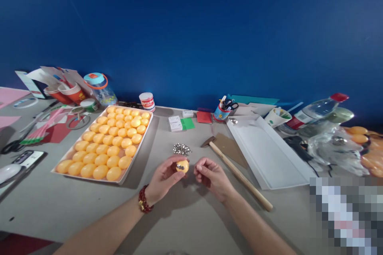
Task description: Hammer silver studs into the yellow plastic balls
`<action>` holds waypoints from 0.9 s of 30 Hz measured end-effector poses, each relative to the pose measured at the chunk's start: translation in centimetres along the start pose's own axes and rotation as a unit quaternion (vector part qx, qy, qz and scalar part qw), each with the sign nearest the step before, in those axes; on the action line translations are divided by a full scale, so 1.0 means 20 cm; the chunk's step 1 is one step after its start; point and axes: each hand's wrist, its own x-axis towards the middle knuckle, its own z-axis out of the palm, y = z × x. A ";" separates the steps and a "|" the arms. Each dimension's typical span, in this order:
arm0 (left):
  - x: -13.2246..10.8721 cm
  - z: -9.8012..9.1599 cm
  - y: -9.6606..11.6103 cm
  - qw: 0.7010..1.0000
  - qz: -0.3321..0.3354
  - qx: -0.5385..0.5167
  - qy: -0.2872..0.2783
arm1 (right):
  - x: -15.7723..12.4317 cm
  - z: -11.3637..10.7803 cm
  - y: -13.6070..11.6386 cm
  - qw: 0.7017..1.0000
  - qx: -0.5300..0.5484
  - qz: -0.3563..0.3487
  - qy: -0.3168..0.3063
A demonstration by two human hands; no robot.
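Note:
My left hand [164, 178] holds a small orange ball [182, 166] between thumb and fingers, just above the grey table. A small silver piece shows on the ball's front. My right hand [211, 177] sits right beside the ball with its fingers pinched together; what it pinches is too small to make out. A pile of small silver metal pieces [181, 149] lies on the table just beyond both hands. A red bead bracelet is on my left wrist.
A white tray [132, 169] of several orange balls lies to the left. A wooden-handled hammer [239, 174] lies to the right, beside a bare white tray [266, 151]. Cups, a jar, a pen cup, cards, a water bottle and plastic bags crowd the back and right.

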 end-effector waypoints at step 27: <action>0.00 0.03 0.02 0.999 -0.029 -0.015 -0.040 | 0.00 0.04 0.01 0.998 0.016 -0.001 0.053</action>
